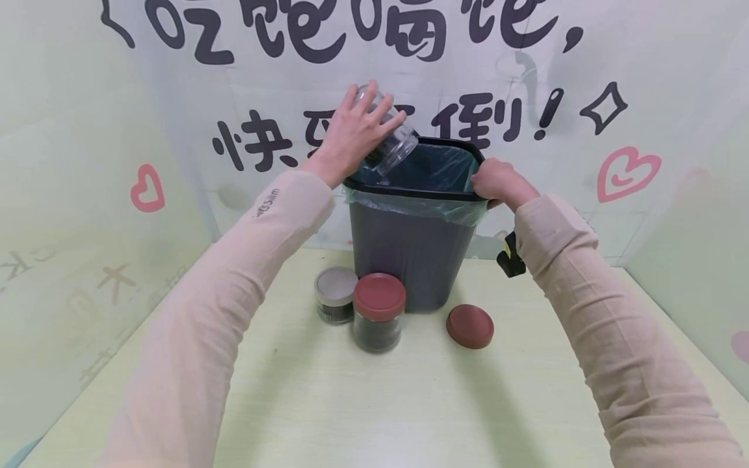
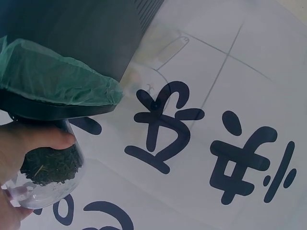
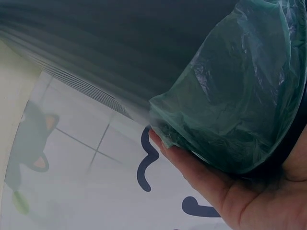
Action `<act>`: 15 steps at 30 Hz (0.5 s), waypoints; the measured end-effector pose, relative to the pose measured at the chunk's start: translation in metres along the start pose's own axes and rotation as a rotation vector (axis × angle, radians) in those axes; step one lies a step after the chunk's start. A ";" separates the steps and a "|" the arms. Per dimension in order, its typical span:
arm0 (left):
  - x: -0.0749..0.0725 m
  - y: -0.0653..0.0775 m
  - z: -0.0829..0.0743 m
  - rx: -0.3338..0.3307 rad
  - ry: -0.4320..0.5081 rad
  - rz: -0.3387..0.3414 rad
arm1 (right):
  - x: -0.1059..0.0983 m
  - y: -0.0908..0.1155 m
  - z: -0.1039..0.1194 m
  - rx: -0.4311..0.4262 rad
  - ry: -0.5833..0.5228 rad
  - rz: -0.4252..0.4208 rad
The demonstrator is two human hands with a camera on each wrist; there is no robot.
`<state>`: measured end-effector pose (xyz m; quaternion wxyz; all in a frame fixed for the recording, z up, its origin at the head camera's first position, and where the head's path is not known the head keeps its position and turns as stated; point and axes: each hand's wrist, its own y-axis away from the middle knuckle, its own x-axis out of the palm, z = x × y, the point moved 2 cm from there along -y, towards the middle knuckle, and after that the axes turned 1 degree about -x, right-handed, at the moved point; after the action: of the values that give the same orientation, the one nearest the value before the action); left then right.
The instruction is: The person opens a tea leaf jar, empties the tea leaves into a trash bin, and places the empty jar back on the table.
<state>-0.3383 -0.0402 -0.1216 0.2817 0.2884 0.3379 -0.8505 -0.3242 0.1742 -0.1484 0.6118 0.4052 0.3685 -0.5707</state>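
Observation:
My left hand (image 1: 354,133) grips a clear jar (image 1: 399,147) and holds it tilted, mouth down, over the left side of a dark grey trash bin (image 1: 409,250). Dark dried leaves (image 2: 50,165), resembling loose tea, sit inside the jar in the left wrist view. At the bin's right edge, my right hand (image 1: 499,181) holds the black rim. A thin green bag (image 3: 225,105) lines the bin and folds over its rim beside the right fingers. What lies at the bottom of the bin is hidden.
In front of the bin stand a jar with a red lid (image 1: 379,298) and a jar with a grey lid (image 1: 336,286), both with dark contents. A loose red lid (image 1: 470,326) lies to their right. A printed wall sheet (image 1: 281,195) rises behind the bin.

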 end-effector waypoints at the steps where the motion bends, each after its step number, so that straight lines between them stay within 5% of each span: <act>1: 0.000 0.000 0.000 0.006 -0.002 -0.001 | 0.000 0.000 0.000 0.001 -0.001 0.000; 15: -0.007 -0.009 -0.005 0.068 -0.115 -0.045 | -0.001 0.000 0.000 0.010 0.019 0.018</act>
<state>-0.3385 -0.0292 -0.1163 0.2715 0.2409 0.2982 -0.8828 -0.3239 0.1743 -0.1475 0.6113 0.4172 0.3678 -0.5630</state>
